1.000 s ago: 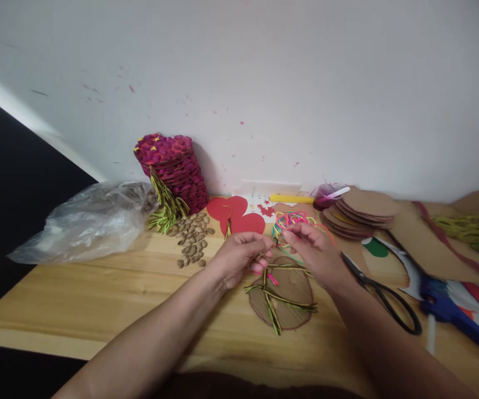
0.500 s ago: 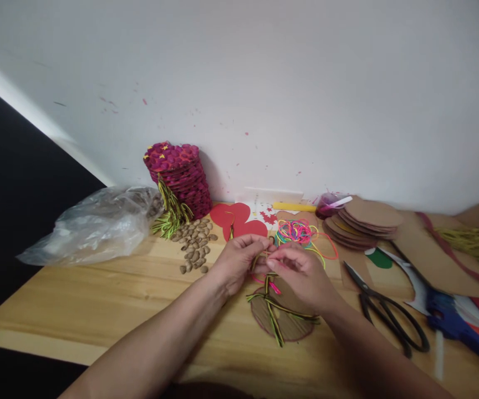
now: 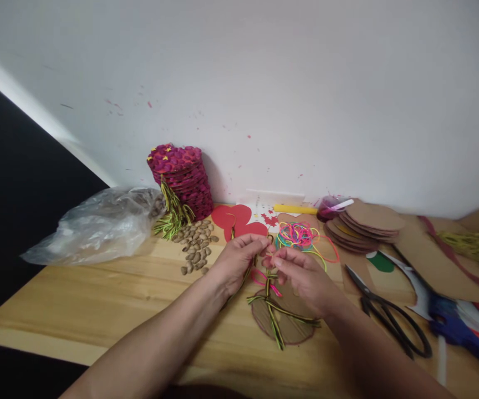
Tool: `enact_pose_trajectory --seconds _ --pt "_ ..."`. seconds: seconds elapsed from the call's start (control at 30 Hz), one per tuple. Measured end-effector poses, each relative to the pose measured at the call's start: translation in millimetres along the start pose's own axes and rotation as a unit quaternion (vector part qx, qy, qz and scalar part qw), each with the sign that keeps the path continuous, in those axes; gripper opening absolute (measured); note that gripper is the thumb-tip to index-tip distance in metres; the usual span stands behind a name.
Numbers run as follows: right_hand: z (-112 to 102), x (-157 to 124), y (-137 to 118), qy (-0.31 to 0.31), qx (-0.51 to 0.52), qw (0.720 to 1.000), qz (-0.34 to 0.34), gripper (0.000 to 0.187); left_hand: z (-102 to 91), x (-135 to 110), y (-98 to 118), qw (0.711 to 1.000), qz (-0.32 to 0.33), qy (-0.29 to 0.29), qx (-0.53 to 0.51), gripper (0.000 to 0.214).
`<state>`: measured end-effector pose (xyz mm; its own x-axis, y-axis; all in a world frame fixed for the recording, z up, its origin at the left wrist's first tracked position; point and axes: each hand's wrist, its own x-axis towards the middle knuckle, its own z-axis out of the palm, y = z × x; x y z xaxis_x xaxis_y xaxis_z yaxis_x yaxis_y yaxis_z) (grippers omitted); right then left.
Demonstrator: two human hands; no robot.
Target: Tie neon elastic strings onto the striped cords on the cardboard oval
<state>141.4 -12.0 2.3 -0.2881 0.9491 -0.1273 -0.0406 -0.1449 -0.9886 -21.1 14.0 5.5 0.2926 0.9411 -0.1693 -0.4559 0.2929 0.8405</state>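
Green-and-black yarn strands (image 3: pixel 245 276) run through my left hand (image 3: pixel 238 264), whose thumb and fingers are closed on them. Close against it, my right hand (image 3: pixel 302 275) pinches at the same spot, fingertips together on what looks like a thin strand end; the exact hold is too small to make out. Below both hands a round cardboard disc (image 3: pixel 289 331) lies on the table, with crossed green-and-black yarn pieces (image 3: pixel 273 310) on top. A pink cord loop (image 3: pixel 260 277) shows between the hands and the disc.
Beyond my hands lie a tangle of neon cords (image 3: pixel 297 235) and red paper shapes (image 3: pixel 233 219). Left are brown seeds (image 3: pixel 197 246), a purple stacked cylinder (image 3: pixel 183 183) with a tassel and a plastic bag (image 3: pixel 93 227). Right are black scissors (image 3: pixel 389 310), blue-handled scissors (image 3: pixel 464 332) and cardboard discs (image 3: pixel 372 216).
My right fingertips have shifted slightly right, away from the left hand. More yarn now hangs below my left hand toward the wrist. The view has shifted a little.
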Motion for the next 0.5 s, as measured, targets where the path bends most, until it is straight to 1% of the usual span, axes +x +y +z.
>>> enact_pose_trajectory --seconds 0.07,0.1,0.17,0.27,0.33,0.4,0.5 --pt "0.4 -0.2 1.0 -0.022 0.075 0.996 0.035 0.023 -0.3 0.3 -0.1 1.0 0.0 -0.001 0.0 0.024" --pt "0.0 -0.4 1.2 -0.028 0.094 0.994 0.049 0.026 -0.3 0.4 -0.1 1.0 0.001 -0.003 -0.001 0.024" --pt "-1.8 -0.9 0.8 -0.033 0.078 0.995 0.055 0.03 0.0 0.3 0.3 1.0 0.001 -0.008 -0.003 0.025" --pt "-5.1 -1.0 -1.2 -0.034 -0.034 0.998 0.028 0.032 1.3 -0.4 1.7 1.0 -0.003 -0.004 -0.004 0.023" --pt "-5.9 -0.8 -2.5 -0.035 -0.111 0.993 0.013 0.03 2.0 -0.4 2.2 1.0 -0.006 0.007 -0.001 0.022" --pt "-5.1 -1.2 -3.3 -0.029 -0.179 0.983 -0.007 0.028 1.8 0.5 1.5 1.0 0.001 0.018 0.011 0.022" --pt "-3.3 -3.5 -5.0 -0.002 -0.282 0.957 -0.073 0.026 -0.9 2.9 -1.5 0.996 0.04 0.031 0.069 0.021"
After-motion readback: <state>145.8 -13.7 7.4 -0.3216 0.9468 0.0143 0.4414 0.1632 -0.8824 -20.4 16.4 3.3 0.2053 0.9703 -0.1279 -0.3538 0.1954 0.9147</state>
